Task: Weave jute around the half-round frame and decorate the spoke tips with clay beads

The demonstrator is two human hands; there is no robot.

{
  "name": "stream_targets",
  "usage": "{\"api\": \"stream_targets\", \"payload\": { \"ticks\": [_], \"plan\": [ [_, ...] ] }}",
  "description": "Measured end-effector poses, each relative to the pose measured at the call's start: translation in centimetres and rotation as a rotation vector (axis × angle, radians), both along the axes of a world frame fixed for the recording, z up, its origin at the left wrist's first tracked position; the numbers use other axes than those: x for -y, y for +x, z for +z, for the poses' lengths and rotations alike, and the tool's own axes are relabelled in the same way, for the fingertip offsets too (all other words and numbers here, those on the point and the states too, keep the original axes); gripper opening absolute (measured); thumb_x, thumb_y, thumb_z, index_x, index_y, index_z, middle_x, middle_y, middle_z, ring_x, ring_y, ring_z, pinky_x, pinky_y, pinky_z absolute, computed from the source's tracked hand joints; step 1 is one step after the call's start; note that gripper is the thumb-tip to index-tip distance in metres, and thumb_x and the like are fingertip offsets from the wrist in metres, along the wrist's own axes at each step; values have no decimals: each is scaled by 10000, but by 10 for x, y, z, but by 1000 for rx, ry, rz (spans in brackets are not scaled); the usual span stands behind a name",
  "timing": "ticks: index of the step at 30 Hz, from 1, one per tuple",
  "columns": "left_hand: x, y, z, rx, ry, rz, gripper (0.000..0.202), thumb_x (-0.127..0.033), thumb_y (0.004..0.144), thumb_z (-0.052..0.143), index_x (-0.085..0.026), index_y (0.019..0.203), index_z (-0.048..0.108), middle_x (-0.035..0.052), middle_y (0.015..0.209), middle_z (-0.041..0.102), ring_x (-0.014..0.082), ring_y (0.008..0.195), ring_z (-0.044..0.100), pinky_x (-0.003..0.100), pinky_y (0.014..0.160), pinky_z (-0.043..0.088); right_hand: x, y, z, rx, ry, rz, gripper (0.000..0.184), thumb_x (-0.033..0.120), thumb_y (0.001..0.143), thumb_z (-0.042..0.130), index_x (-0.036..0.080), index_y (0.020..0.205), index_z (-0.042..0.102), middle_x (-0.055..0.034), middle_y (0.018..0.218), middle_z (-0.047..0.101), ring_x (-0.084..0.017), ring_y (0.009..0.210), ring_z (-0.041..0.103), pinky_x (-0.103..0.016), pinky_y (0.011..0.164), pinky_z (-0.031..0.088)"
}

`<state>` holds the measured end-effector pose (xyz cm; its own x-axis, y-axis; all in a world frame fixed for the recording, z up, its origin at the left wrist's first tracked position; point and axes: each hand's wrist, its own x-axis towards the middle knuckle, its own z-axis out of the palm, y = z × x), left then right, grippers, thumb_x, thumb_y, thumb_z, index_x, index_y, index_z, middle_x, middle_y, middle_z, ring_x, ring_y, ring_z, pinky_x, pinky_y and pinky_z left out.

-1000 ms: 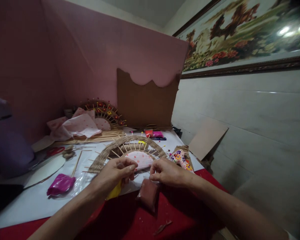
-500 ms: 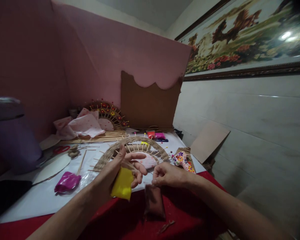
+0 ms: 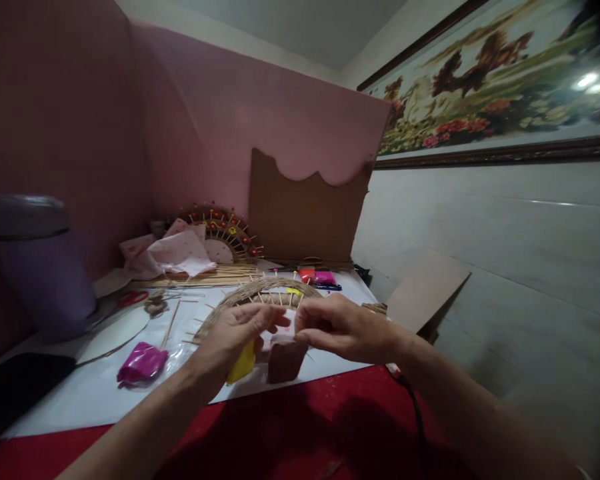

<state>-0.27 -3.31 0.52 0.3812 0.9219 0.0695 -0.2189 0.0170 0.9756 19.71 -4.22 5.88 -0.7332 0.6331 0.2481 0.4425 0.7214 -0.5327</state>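
My left hand (image 3: 233,333) is curled round a yellow clay packet (image 3: 243,365), which hangs below its fingers. Close beside it, my right hand (image 3: 343,323) pinches the top edge of a brown clay packet (image 3: 286,363) between thumb and forefinger. The brown packet's clear plastic top lies between both hands, and left fingertips are near it. Behind the hands stands a half-round fan shape (image 3: 260,293) wound with twine and set with thin sticks, partly hidden by them.
A magenta clay packet (image 3: 143,362), red scissors (image 3: 133,298) and a purple tumbler (image 3: 43,273) are at the left. Pink spotted cloth (image 3: 180,252) and a decorated fan (image 3: 233,230) sit at the back. Red and pink packets (image 3: 324,277) lie before brown cardboard (image 3: 305,213).
The brown packet has come up and left, off the red cloth, with my right hand. My hands are closer together, and the left fingers have turned in toward the packet's top. The view has shifted slightly.
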Motion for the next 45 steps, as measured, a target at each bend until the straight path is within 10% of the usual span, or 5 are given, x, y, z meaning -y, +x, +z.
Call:
{"api": "stream_targets", "payload": {
  "ticks": [8,14,22,36,45],
  "plan": [
    [6,-1,6,-20,70,-336,331,-330,622,733,-133,876,656,24,686,584,122,595,485,253,543,349,-25,-20,-16,-161,312,-42,45,188,852,510,164,816,520,0,692,546,-106,602,469,-225,562,369],
    [-2,7,-10,-302,323,24,352,-195,695,663,-195,1036,578,-18,760,566,121,659,489,257,603,394,-23,-25,-51,-548,39,-266,226,344,887,491,173,740,504,32,624,451,-89,550,390,-214,501,311],
    [-1,10,-12,-570,932,324,439,-43,695,624,-219,1084,522,35,996,562,176,922,530,314,796,441,-18,-36,-58,-801,-450,-66,346,443,821,562,155,636,511,30,596,459,-74,526,394,-209,482,305],
    [-5,7,-20,-701,1080,443,597,-9,624,683,-208,1142,462,58,1004,548,209,911,556,376,783,484,-17,-39,-63,-860,-738,51,359,479,830,523,156,674,501,67,497,373,-44,408,237,-191,385,139],
    [-7,2,-24,-885,1087,522,552,-102,686,633,-195,1193,436,105,1064,550,255,957,562,426,787,495,-15,-37,-61,-719,-559,11,367,492,831,512,158,679,494,50,573,381,-60,485,300,-187,424,225]
  ]
}}
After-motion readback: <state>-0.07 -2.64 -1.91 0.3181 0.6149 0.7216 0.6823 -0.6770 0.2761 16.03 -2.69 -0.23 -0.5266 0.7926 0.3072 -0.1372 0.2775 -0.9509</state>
